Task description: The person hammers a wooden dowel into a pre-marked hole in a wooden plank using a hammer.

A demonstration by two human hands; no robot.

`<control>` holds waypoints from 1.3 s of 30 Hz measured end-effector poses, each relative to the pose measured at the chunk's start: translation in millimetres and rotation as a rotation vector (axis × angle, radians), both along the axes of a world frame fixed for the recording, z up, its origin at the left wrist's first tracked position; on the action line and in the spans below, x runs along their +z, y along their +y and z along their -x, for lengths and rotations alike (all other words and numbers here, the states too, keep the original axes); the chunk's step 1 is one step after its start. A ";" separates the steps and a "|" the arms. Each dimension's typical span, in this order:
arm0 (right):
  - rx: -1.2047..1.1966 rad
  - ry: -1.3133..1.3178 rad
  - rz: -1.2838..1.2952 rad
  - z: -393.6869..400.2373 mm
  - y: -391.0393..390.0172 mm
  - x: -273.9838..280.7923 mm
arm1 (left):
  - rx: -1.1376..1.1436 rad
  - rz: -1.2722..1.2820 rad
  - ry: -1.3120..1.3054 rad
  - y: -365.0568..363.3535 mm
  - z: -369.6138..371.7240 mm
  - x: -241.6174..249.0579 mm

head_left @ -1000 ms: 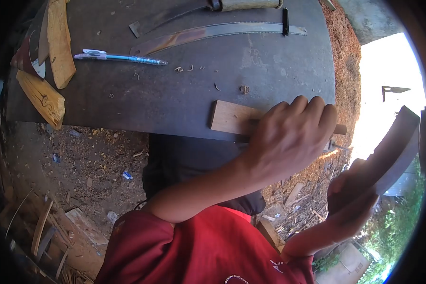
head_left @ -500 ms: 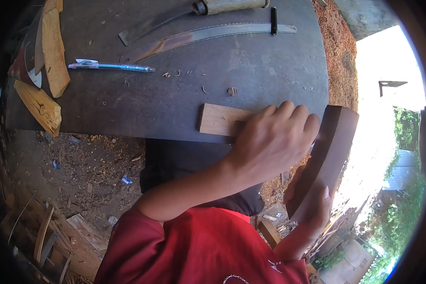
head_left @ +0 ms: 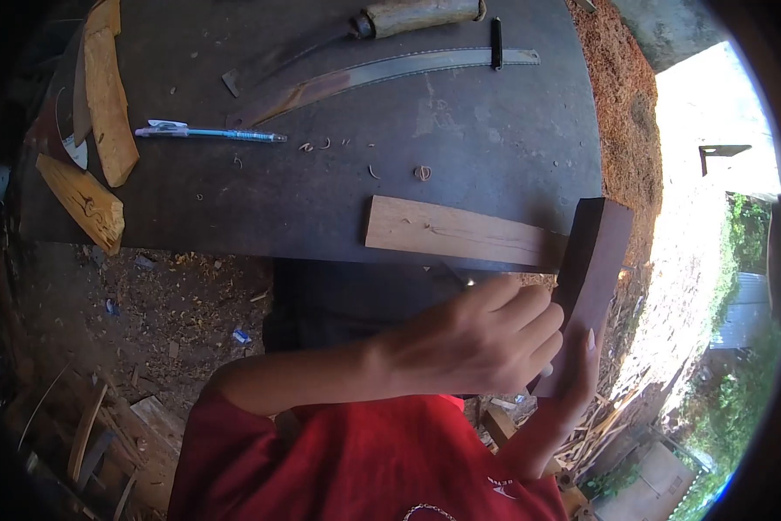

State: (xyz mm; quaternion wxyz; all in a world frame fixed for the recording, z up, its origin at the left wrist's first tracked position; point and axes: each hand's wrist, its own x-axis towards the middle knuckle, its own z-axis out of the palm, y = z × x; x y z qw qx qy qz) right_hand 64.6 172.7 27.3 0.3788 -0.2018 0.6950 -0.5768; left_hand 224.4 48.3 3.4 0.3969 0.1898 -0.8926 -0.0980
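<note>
My right hand (head_left: 583, 373) grips a dark brown wooden block (head_left: 592, 260) from below, with its thumb along the side. The block stands tilted at the table's near right edge and overlaps the end of a light wooden strip (head_left: 456, 227), which lies flat along that edge. Close against the block's left side, my left hand (head_left: 495, 334) is closed, its fingers curled. A thin dark blade-like tool (head_left: 454, 273) shows just above its knuckles; the rest is hidden in the fist.
On the dark table (head_left: 277, 195) lie a blue pen (head_left: 212, 133), a long saw blade (head_left: 390, 71), a wooden-handled tool (head_left: 421, 15) and curled shavings (head_left: 422, 173). Yellowish wood pieces (head_left: 108, 104) sit at the left. Sawdust (head_left: 625, 113) is heaped past the right edge.
My left hand has moved down toward my body, off the light strip, which now shows along more of its length. The dark block has shifted slightly left, still in my right hand.
</note>
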 end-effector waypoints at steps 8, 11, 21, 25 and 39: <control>0.239 -0.089 0.053 1.0 -14.8 5.1 | 0.456 -0.261 -0.027 -40.3 -65.4 11.8; 0.194 -0.096 0.047 -6.5 -17.6 13.5 | 0.488 -0.303 -0.085 -46.2 -72.5 19.8; 0.181 -0.137 0.028 -9.6 -17.3 18.5 | 0.431 -0.305 -0.072 -43.2 -74.4 21.4; 0.209 -0.165 0.023 -6.6 -17.3 19.9 | 0.398 -0.258 -0.081 -44.3 -74.3 22.3; 0.199 -0.156 0.020 -8.2 -17.3 18.4 | 0.368 -0.229 -0.155 -44.9 -73.8 26.5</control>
